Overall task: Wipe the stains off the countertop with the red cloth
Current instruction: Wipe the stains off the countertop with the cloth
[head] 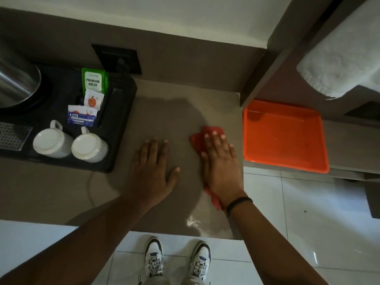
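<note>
The red cloth (211, 131) lies flat on the grey-brown countertop (164, 116), near its right edge. My right hand (221, 163) presses down on the cloth with fingers spread; cloth shows beyond the fingertips and under the wrist. My left hand (153, 167) rests palm-down on the bare countertop to the left of the cloth, fingers apart, holding nothing. A pale wet smear (193, 221) glistens on the counter near the front edge, below my right wrist.
A black tray (121, 128) at left carries two upturned white mugs (89, 148), tea and sugar sachets (93, 81) and a steel kettle (16, 83). An orange tray (283, 134) sits on a lower shelf at right. A white towel (345, 58) lies above it.
</note>
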